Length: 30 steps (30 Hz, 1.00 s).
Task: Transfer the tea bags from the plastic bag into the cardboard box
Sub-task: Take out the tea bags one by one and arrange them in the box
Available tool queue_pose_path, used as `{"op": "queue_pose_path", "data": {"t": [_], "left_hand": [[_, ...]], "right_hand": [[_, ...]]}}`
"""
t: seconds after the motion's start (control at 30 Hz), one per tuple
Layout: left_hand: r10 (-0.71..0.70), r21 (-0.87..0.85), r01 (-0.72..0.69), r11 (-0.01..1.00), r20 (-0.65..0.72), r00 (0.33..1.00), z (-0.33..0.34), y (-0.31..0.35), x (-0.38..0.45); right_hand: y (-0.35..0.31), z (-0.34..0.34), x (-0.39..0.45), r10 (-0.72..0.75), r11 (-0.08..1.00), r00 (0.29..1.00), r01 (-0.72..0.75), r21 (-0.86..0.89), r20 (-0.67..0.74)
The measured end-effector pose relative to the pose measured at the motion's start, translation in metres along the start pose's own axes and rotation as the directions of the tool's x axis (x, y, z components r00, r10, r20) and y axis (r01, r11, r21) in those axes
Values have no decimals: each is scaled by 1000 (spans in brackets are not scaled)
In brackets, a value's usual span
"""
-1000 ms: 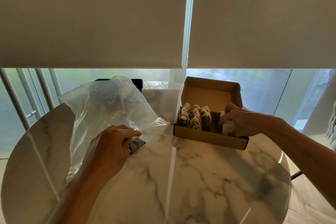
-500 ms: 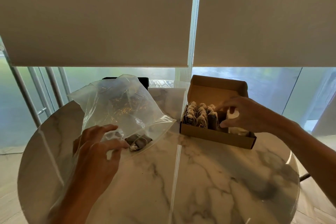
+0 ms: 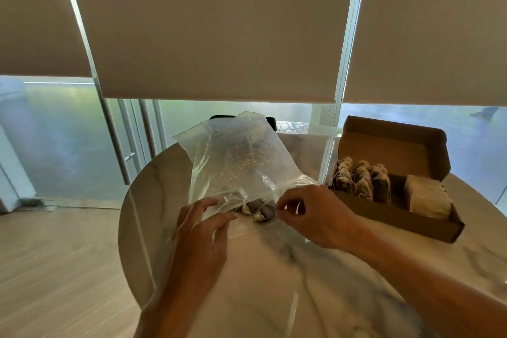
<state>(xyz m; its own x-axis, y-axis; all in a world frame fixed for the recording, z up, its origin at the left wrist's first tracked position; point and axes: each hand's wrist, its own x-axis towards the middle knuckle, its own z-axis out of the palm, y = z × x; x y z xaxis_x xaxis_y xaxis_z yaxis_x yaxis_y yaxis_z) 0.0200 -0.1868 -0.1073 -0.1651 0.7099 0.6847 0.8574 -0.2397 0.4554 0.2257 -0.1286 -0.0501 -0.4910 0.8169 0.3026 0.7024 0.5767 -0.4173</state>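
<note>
A clear plastic bag [image 3: 241, 162] stands crumpled on the round marble table [image 3: 274, 282], its mouth toward me. A few tea bags [image 3: 258, 210] lie inside near the mouth. My left hand [image 3: 203, 230] holds the left side of the bag's mouth, with plastic between thumb and fingers. My right hand [image 3: 310, 214] has curled fingers and pinches the mouth's right edge just beside those tea bags. To the right sits the open cardboard box [image 3: 397, 218], with rows of tea bags [image 3: 362, 181] standing in its left half and a white packet [image 3: 428, 197] in its right half.
The box lid [image 3: 392, 145] stands upright at the back. A dark object [image 3: 270, 121] shows behind the plastic bag. Windows with lowered roller blinds [image 3: 219, 35] lie beyond the table. Wooden floor [image 3: 55, 269] is at the left.
My right hand has left the cardboard box and moved left to the mouth of the plastic bag. My left hand stays at the bag's mouth. The view has turned left.
</note>
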Motion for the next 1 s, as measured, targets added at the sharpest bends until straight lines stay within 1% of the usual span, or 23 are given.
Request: {"op": "queue_pose_path", "data": {"t": [0.1,0.2,0.3,0.4,0.53,0.63,0.7,0.77,0.83,0.9,1.0], "left_hand": [[13,-3,-13,1000,-16,1000,2,-2,1],[-1,-40,1,999,15,1000,2,-3,2],[4,-27,-2,1000,59,998,-1,-2,2],[4,-3,-4,1000,85,996,-3,-2,2],[-7,6,7,1000,105,994,-4,-2,3],[-2,13,0,1000,107,994,-4,-2,4],[-1,15,-1,1000,104,995,-4,-2,4],[7,16,-8,1000,106,994,-3,-3,4],[12,8,-13,1000,118,993,-2,-4,4],[17,-2,-17,1000,123,992,0,-3,4],[13,-24,-11,1000,85,996,0,0,4]], "right_hand": [[0,18,10,69,997,997,-70,-36,-20],[-4,27,13,116,989,993,-118,-88,-34],[-7,31,13,85,987,996,-86,-137,-14],[-8,36,12,49,988,999,-47,-144,5],[-9,42,12,15,986,999,-21,-163,-37],[-10,39,12,-6,991,996,-6,-134,-90],[-12,30,12,-7,999,985,-1,-48,-172],[-16,17,10,40,992,971,-10,127,-235],[-21,4,8,113,944,968,-34,329,-225],[-23,-4,5,140,875,972,-33,483,-187],[-21,-10,3,161,793,976,-38,608,-148]]}}
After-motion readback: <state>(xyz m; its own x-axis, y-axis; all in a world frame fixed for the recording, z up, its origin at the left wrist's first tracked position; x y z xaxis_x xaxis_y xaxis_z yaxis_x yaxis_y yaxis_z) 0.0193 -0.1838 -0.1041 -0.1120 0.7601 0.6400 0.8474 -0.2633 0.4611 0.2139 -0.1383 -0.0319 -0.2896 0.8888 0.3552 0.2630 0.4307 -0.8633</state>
